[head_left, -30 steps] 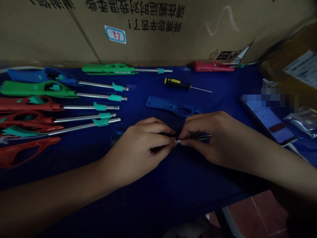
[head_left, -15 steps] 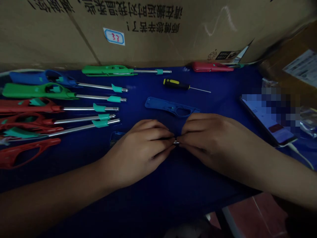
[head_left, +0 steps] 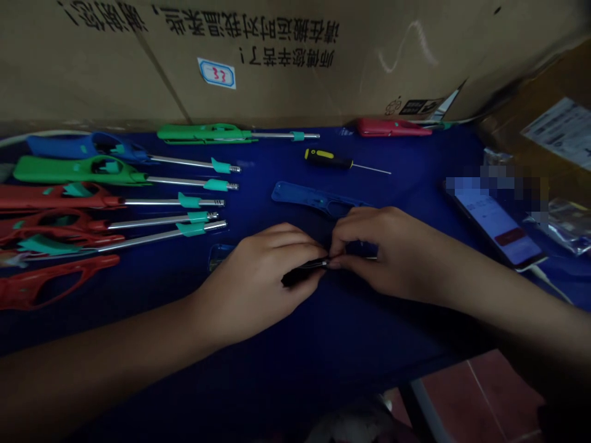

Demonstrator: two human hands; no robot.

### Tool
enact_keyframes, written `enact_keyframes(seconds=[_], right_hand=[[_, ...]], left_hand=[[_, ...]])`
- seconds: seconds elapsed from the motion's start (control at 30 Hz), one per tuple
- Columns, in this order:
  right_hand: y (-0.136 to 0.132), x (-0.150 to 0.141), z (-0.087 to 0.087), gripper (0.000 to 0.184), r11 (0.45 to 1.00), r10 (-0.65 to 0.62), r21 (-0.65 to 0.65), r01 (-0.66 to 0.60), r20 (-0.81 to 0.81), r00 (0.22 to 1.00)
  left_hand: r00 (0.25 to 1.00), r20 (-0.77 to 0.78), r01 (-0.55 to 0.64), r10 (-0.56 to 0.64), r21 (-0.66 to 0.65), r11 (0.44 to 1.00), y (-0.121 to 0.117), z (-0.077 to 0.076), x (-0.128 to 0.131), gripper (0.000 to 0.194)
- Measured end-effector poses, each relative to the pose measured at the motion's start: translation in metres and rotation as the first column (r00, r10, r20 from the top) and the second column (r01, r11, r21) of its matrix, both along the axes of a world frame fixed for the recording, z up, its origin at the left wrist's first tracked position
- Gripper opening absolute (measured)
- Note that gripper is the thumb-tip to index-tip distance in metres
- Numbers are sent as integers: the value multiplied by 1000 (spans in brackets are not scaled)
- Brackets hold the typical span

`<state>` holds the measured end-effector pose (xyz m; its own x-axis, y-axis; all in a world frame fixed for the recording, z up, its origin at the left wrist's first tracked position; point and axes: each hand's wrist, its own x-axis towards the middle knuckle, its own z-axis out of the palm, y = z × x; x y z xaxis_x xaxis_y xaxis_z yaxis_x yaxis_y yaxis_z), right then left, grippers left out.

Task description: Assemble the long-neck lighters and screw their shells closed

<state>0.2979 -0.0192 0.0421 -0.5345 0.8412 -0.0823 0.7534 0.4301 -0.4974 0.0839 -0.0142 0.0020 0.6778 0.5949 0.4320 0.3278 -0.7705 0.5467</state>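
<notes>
Head view: the left hand [head_left: 268, 275] and right hand [head_left: 392, 246] meet at their fingertips, both pinching a slim metal-tipped piece [head_left: 316, 264], too covered to tell whether its parts are joined. The blue half-shell [head_left: 298, 194] lies loose at about 12 o'clock from the fingertips and another blue part [head_left: 220, 251] shows at 9, partly hidden by the left hand, so this work looks unfinished. Towards 10 o'clock, the blue lighter [head_left: 64, 146] and green lighter [head_left: 55, 169] appear assembled, while a red half-shell [head_left: 23, 290] lies loose at 9.
</notes>
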Motion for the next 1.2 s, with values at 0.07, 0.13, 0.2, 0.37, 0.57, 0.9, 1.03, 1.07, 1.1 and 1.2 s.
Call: enact_keyframes(seconds=[0.07, 0.13, 0.2, 0.37, 0.57, 0.9, 1.03, 1.07, 1.1, 1.2], right_hand=[[1, 2, 0, 11, 1000, -8, -31, 7, -18, 1000], [2, 4, 1, 10, 997, -12, -76, 8, -48, 999], [3, 6, 4, 10, 994, -22, -112, 12, -84, 996], [5, 4, 8, 12, 997, -42, -72, 30, -174, 984], [2, -5, 2, 14, 991, 48, 136, -11, -273, 961], [-2, -28, 6, 15, 999, 30, 33, -30, 24, 999], [8, -36, 2, 10, 998, 33, -48, -31, 28, 999], [10, -36, 2, 9, 998, 30, -59, -28, 30, 999], [10, -36, 3, 8, 998, 25, -62, -23, 31, 999], [8, -32, 10, 5, 998, 31, -54, -32, -5, 999]], left_hand=[[1000, -3, -29, 29, -21, 999, -1, 1, 0, 16], [997, -3, -73, 72, -62, 995, -2, 4, -1, 22], [993, 22, -109, 113, -150, 983, -2, 8, -3, 26], [953, 211, -91, 218, -487, 869, 9, 22, -8, 16], [971, 128, -126, 204, -453, 883, 17, 45, -24, 13], [948, -243, -151, 204, 221, 963, -15, 13, -88, 29], [962, -240, -59, 128, 276, 959, -19, 6, -94, 27], [966, -235, -39, 111, 291, 956, -19, 5, -94, 26], [967, -233, -24, 99, 305, 952, -20, 4, -94, 26], [971, -224, -14, 88, 311, 950, -20, 3, -94, 26]])
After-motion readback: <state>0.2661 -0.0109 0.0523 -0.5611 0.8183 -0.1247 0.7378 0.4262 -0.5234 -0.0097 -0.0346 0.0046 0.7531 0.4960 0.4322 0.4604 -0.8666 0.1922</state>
